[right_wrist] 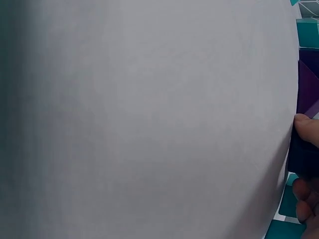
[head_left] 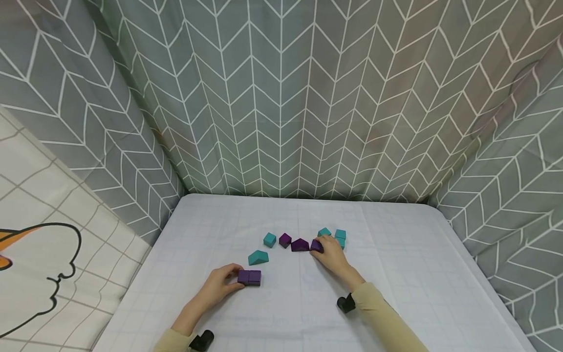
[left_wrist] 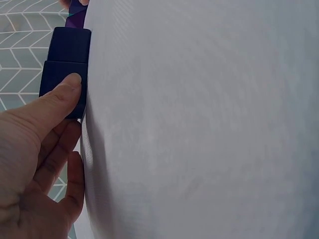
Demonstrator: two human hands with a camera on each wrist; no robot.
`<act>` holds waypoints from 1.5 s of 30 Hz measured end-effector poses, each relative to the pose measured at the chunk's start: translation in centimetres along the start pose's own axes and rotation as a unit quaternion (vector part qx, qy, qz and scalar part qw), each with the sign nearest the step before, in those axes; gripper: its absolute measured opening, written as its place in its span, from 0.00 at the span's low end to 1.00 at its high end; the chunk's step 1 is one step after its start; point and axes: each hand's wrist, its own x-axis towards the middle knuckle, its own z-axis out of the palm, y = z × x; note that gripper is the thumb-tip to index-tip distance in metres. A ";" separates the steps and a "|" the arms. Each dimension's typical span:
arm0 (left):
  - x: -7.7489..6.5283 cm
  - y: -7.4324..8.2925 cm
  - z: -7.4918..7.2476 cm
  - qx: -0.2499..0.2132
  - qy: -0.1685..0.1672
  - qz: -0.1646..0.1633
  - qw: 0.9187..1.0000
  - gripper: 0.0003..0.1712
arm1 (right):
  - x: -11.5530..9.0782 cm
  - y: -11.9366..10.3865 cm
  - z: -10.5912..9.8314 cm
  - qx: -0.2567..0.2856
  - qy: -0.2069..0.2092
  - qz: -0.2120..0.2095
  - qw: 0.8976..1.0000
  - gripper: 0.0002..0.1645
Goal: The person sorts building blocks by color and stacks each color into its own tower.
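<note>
Gripping the left end of a pair of purple blocks [head_left: 249, 277]: left hand [head_left: 215, 287], thumb at the near side, fingertips at the far side. The two blocks lie side by side, touching, at the near left of the group; the left wrist view shows the thumb laid on the closer one.

Right hand [head_left: 333, 255]: pinching a single purple block [head_left: 317, 245] between thumb and fingers, at the right end of a purple row.

Rest of that row, leftward: one purple wide-based prism [head_left: 300, 245], peaked at the top, just beside the held block; one purple cube [head_left: 285, 240], corner turned forward, just beside the prism. Whether these touch cannot be told.

Teal pieces: one cube [head_left: 270, 239], left of the purple cube, apart from it; one triangular prism [head_left: 258, 257], between that cube and the left hand's pair; one peaked block [head_left: 324, 231], beyond the right hand and partly hidden by it; two teal blocks [head_left: 340, 234], one in front of the other, right of the peaked block.

Wrists: beige sleeves [head_left: 387, 318], each with a black device [head_left: 346, 303].

Support: table under white cloth [head_left: 374, 274].

Surround: grey curtain [head_left: 281, 98], white chevron pattern; at left, white checked fabric [head_left: 101, 259] with a black-outlined drawing.
</note>
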 end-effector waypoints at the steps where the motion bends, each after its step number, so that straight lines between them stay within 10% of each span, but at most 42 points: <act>1: 0.0 0.0 0.0 -0.002 -0.003 -0.003 1.000 0.19 | 0.0 0.0 -0.1 0.000 -0.003 -0.001 1.000 0.23; 26: 0.0 0.2 -0.3 0.005 -0.021 -0.012 1.000 0.19 | 1.3 -0.2 -1.7 0.094 0.018 0.047 0.994 0.23; 45: 0.0 0.2 -0.4 -0.003 -0.019 -0.010 1.000 0.18 | 7.5 -3.9 -6.8 0.075 0.084 -0.065 0.991 0.21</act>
